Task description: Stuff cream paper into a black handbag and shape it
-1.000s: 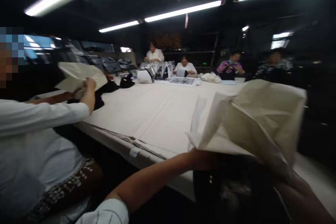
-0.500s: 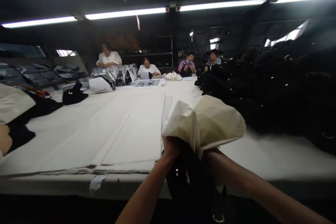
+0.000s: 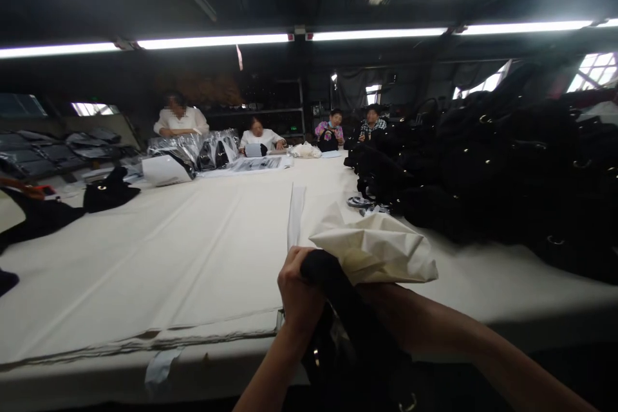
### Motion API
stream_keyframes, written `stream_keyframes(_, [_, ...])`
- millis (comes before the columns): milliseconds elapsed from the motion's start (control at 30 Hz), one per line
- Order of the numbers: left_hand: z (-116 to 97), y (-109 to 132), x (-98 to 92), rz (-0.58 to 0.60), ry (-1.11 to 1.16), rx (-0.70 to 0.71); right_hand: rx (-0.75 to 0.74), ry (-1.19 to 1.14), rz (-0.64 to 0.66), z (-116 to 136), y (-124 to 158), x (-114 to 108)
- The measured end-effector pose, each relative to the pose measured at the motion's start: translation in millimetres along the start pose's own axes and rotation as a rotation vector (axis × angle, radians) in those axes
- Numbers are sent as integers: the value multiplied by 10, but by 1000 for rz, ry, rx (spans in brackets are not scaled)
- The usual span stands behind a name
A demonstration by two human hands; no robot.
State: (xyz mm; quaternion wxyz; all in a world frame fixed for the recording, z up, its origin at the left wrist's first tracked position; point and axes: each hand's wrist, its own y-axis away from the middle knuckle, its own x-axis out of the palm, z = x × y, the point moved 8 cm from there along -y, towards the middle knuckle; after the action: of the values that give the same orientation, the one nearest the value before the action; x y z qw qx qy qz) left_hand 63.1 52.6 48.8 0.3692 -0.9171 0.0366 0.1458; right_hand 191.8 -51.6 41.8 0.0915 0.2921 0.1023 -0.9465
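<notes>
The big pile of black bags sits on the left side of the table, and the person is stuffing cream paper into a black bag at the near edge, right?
Not quite: the head view shows the pile of black bags on the right side. The rest holds: cream paper, black bag, near edge.

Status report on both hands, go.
Left hand shut on black bag. Right hand hidden under cream paper, grip unclear. Black bag pile close on the right.

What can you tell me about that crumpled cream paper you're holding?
The cream paper looks thin and soft, like tissue, bunched into a creased wad with folds and a point sticking up. It sits at the near table edge, on top of a black bag whose rim the left hand grips. The right hand is hidden beneath it.
</notes>
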Motion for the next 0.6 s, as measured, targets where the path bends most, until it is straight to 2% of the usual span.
stream_keyframes(33, [4,1,-30,-8,-2,7,30,-3,-38,-31,85,-81])
stream_keyframes(67, [6,4,-60,-23,-10,12,74,-3,-140,-101,171,-216])
stream_keyframes(200, [-26,46,-77,-51,-62,22,298,51,-727,-490,550,-858])
stream_keyframes(233, [-49,67,-50,-43,-70,31,291,36,-817,-516,587,-942])
stream_keyframes(267, [-74,91,-17,-33,-76,41,244,20,-854,-494,568,-975])
stream_keyframes(333, [-119,140,47,-16,-82,60,136,-20,-759,-384,383,-866])
stream_keyframes(400, [-134,175,80,-7,-79,64,81,-102,-586,-286,136,-591])
stream_keyframes(467, [-106,178,67,-12,-65,53,41,-205,-519,-238,-47,-319])
stream_keyframes(533, [-34,146,32,-14,-62,21,16,-229,-588,-255,-123,-157])
stream_keyframes(600, [47,87,7,4,-74,-4,-3,-212,-690,-288,-116,-91])
